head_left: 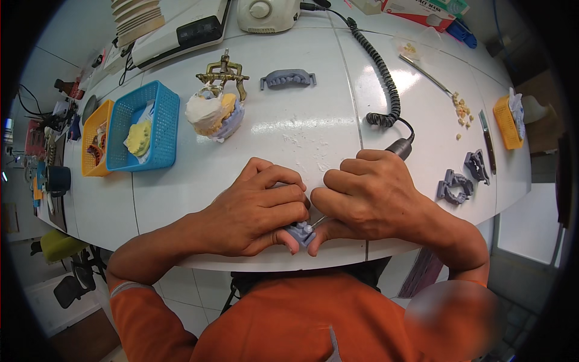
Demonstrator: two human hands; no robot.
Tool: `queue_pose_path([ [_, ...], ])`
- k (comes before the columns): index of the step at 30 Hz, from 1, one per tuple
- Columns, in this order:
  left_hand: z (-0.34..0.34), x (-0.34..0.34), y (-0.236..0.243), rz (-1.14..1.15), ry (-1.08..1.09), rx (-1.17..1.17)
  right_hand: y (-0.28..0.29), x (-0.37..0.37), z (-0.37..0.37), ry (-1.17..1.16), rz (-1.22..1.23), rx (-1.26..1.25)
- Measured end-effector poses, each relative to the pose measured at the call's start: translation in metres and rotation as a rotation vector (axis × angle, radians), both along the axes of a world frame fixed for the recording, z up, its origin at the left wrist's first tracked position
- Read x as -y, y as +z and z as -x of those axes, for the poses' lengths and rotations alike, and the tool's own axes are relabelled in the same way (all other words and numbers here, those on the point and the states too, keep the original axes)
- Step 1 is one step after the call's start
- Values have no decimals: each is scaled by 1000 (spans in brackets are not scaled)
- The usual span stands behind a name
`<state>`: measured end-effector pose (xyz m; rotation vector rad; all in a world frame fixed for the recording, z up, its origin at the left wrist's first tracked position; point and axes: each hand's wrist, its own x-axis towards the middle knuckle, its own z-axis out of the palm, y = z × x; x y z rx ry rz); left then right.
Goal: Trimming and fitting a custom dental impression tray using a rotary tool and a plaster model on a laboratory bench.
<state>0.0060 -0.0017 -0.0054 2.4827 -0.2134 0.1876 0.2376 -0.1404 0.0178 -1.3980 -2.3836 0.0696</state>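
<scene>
My left hand (pixel 259 208) is closed around a grey dental model (pixel 301 232) at the table's near edge. Most of the model is hidden by my fingers; its lower end shows, with a small whitish tooth on it. In my closed right hand (pixel 365 196) is a dental handpiece (pixel 400 148), its dark rear end sticking out past my knuckles. The thin metal tip of the handpiece reaches the model near the whitish tooth. Both thumbs lie close to the model's lower end.
Ahead stand an articulator (pixel 224 75) with a plaster cast (pixel 208 111) and a grey model (pixel 288 78). Blue (pixel 172 130) and orange baskets are at left. To the right lie grey models (pixel 455 187), a knife (pixel 487 142), loose teeth (pixel 463 111) and the coiled cord (pixel 383 66).
</scene>
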Motion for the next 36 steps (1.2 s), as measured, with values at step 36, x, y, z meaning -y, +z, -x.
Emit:
queue_pose_path([
  [36,4,3,1,264,205,41,-4,-1,2,-103,-165,-75],
])
